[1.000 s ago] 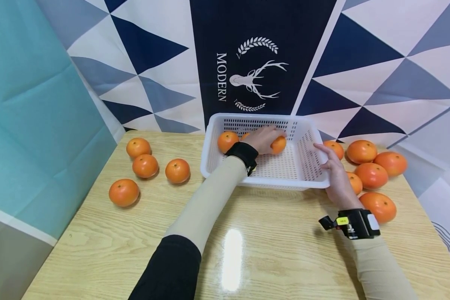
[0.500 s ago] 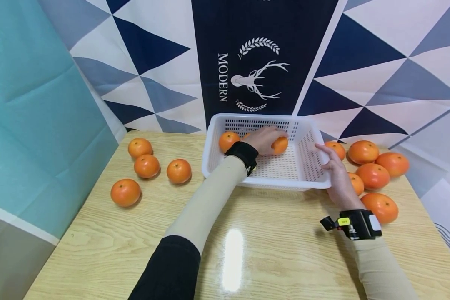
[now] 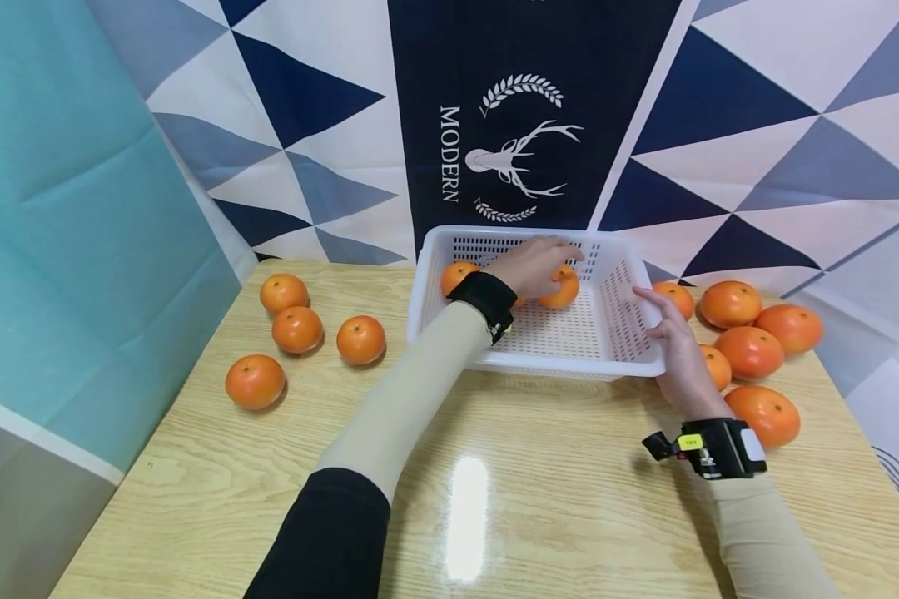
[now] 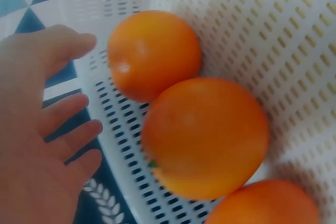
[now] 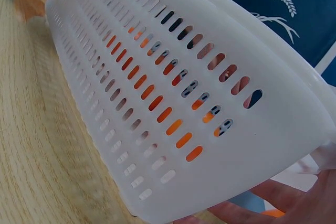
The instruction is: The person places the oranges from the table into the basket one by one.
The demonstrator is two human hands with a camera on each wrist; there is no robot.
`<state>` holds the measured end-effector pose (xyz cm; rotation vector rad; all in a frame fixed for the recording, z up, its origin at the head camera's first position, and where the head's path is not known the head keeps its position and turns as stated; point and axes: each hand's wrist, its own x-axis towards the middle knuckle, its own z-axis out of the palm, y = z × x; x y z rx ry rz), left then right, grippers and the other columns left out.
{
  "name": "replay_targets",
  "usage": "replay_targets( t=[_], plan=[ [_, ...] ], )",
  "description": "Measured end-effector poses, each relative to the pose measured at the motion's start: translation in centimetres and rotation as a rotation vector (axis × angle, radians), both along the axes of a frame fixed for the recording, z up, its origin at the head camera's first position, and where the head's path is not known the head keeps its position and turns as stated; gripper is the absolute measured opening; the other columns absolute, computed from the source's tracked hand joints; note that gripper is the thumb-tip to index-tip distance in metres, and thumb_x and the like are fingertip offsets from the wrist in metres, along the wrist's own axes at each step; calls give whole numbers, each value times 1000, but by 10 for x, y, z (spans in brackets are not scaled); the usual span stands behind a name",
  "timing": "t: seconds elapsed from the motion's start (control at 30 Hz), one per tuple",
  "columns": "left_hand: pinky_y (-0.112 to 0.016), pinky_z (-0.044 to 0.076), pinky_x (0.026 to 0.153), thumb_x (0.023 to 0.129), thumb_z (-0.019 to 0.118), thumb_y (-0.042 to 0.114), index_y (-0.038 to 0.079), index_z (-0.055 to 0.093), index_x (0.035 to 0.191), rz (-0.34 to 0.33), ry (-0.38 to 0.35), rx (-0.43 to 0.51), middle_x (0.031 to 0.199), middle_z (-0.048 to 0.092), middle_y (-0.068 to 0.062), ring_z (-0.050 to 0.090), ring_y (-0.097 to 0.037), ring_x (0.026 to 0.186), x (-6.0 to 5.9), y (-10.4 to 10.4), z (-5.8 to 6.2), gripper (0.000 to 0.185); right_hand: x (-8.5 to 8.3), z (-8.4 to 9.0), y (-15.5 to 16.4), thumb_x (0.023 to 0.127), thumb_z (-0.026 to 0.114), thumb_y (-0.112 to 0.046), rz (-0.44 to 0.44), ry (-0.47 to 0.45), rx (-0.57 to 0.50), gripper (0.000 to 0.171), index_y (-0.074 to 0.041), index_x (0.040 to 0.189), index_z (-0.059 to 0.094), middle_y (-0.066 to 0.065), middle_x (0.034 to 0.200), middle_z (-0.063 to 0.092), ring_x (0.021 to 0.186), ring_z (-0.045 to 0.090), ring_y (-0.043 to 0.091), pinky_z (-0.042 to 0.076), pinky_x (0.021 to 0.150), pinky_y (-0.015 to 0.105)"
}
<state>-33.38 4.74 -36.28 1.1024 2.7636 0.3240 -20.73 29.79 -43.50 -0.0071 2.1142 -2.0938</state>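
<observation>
The white basket (image 3: 554,364) runs lengthwise left to right, three oranges (image 4: 205,137) inside, four left, six right; the left hand (image 3: 530,268) spreads loosely, the right hand (image 3: 683,362) grips the basket's right end.

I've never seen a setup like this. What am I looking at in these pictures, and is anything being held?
No machine here, just a person's left hand and right hand. One picture looks down from the head; the other two look out from the left and right wrists. On the wooden table stands a white basket with at least three orange fruits inside. More fruits lie on the table at both sides. The left hand is over the basket, its fingers open beside a fruit and holding nothing. The right hand touches the basket's right end; whether it grips, I can't tell.
</observation>
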Motion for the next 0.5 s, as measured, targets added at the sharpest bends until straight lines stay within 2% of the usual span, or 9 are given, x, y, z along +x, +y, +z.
replay_targets(
  t=[0.27, 0.37, 0.5],
  plan=[
    [-37, 35, 139, 117, 57, 33, 27, 51, 169, 32, 22, -7, 179, 48, -2, 45, -23, 163, 2, -4, 26, 52, -2, 1, 1, 110, 18, -12, 10, 2, -4, 75, -41, 179, 22, -4, 193, -15, 162, 22, 40, 60, 96, 18],
    [-39, 29, 143, 118, 56, 34, 26, 51, 169, 35, 19, -5, 179, 47, -3, 43, -24, 165, 2, -8, 29, 52, -1, 1, 1, 110, 18, -12, 11, -2, -11, 75, -41, 179, 22, -4, 193, -15, 162, 21, 39, 59, 97, 18],
    [-42, 16, 147, 118, 54, 34, 24, 54, 167, 30, 13, 15, 178, 48, -3, 40, -23, 168, 2, -16, 32, 50, -1, 1, 1, 110, 19, -12, 10, -8, -17, 75, -41, 179, 21, -4, 193, -15, 163, 21, 39, 59, 97, 18]
  ],
)
